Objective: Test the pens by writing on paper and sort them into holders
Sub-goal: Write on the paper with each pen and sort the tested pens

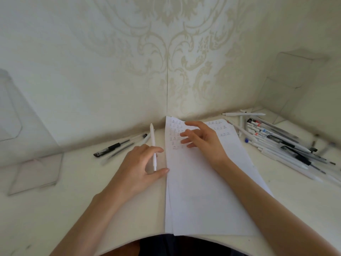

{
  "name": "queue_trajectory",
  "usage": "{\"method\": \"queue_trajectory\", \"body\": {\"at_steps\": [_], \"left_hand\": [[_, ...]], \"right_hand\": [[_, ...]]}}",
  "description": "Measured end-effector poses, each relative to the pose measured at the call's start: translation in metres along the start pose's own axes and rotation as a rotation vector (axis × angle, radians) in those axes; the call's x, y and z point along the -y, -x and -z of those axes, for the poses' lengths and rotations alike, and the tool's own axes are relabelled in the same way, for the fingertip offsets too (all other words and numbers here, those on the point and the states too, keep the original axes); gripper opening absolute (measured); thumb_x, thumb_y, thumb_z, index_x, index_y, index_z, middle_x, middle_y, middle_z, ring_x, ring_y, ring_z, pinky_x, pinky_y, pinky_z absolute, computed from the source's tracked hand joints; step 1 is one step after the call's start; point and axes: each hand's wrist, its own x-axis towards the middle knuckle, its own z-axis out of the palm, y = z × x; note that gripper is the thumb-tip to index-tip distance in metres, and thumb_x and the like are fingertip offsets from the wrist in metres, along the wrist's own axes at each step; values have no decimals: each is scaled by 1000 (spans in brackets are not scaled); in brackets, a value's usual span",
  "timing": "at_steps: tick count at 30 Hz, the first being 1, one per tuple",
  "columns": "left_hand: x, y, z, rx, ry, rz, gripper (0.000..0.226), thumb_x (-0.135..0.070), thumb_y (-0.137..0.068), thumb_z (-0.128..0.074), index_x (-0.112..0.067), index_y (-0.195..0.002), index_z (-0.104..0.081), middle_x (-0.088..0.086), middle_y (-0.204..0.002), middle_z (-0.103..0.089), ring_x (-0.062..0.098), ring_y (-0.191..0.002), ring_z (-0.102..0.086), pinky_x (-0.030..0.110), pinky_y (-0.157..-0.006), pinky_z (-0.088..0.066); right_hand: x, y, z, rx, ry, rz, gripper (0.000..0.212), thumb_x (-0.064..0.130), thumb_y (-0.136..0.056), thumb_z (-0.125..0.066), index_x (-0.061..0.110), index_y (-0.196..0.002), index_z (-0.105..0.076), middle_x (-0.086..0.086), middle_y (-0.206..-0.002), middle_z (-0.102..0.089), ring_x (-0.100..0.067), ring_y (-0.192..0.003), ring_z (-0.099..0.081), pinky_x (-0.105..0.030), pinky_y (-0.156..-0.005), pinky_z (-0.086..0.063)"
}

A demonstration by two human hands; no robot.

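Observation:
My left hand (142,165) pinches a white pen (153,143) that points away from me, just left of the paper (208,191). The paper lies in the middle of the table and has small written marks near its far end. My right hand (201,139) hovers over those marks with fingers spread and holds nothing. A clear holder (35,170) stands at the left. Another clear holder (287,84) stands at the far right against the wall. Several pens (280,145) lie in a pile at the right.
A few pens (118,146), one with a black grip, lie on the table left of the paper near the wall. The patterned wall runs close behind the table. The table's near edge curves in front of my body.

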Motion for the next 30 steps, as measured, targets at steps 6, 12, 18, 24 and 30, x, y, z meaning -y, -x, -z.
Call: {"method": "queue_trajectory", "body": {"at_steps": [6,12,18,24,30], "left_hand": [[19,8,9,-27,-140,20,55,-59,-73,-38,-30,-114,-63,-6,-112,-52,19,-113,-47,35,-99,-32],[-3,-14,1,-73,-131,-53,51,-51,-77,-36,-24,-108,-67,-3,-118,-53,23,-116,-46,34,-97,-29],[-25,-39,-26,30,-150,-252,40,-40,-82,-39,-19,-102,-67,-3,-112,-57,17,-105,-53,29,-89,-36],[-21,-38,-40,94,-48,-291,36,-37,-83,-42,-20,-104,-66,-10,-105,-56,5,-97,-52,18,-86,-37],[-22,-38,-41,35,-21,-285,36,-36,-84,-40,-18,-98,-67,-10,-101,-57,6,-94,-52,18,-82,-37]], "right_hand": [[0,8,16,-2,230,7,19,14,-95,-52,25,-106,-61,4,-102,-68,-6,-88,-65,-23,-82,-51],[0,29,72,-292,878,16,21,10,-93,-48,14,-105,-65,2,-104,-65,-17,-93,-57,-30,-74,-45],[-12,53,127,-447,1355,-353,30,24,-90,-50,5,-113,-57,-16,-117,-56,-35,-112,-46,-40,-85,-40],[-30,58,136,-377,1214,-297,21,22,-94,-48,5,-103,-56,-17,-111,-55,-35,-108,-45,-39,-91,-33],[-9,60,110,-424,1017,87,22,33,-98,-39,13,-97,-50,-2,-82,-59,-29,-76,-54,-33,-59,-31]]}}
